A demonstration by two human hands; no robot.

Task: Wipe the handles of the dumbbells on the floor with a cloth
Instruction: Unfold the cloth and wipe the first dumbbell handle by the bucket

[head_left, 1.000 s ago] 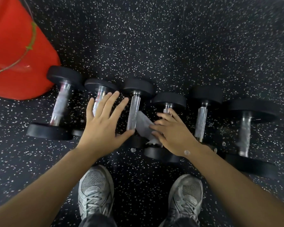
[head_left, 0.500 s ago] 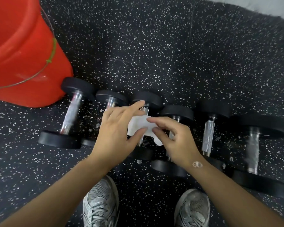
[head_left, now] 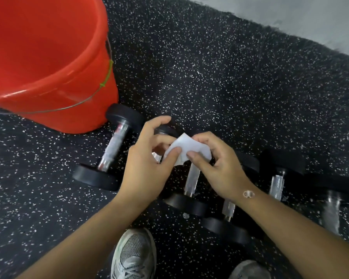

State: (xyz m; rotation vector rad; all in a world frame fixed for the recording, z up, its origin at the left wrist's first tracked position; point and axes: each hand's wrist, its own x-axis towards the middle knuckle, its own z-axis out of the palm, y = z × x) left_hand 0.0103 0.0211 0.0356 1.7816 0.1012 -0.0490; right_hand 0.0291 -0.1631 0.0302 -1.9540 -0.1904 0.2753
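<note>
Several black dumbbells with metal handles lie in a row on the speckled floor. The leftmost dumbbell (head_left: pixel 112 152) lies beside the bucket. A middle dumbbell handle (head_left: pixel 191 180) shows between my wrists, and two more handles (head_left: pixel 276 185) sit to the right. A small white cloth (head_left: pixel 186 150) is held above the row. My left hand (head_left: pixel 145 160) pinches its left edge with thumb and fingers. My right hand (head_left: pixel 216 164) pinches its right side. Both hands hide the dumbbells under them.
A large red bucket (head_left: pixel 48 63) with a wire bail stands at the upper left, touching the leftmost dumbbell's far end. My two grey sneakers (head_left: pixel 133 256) are at the bottom edge. A pale floor strip (head_left: pixel 290 15) borders the mat at the top right.
My right hand lifted the cloth off a middle dumbbell and my left hand joined it, so both now hold it raised. The view tilted up toward the bucket.
</note>
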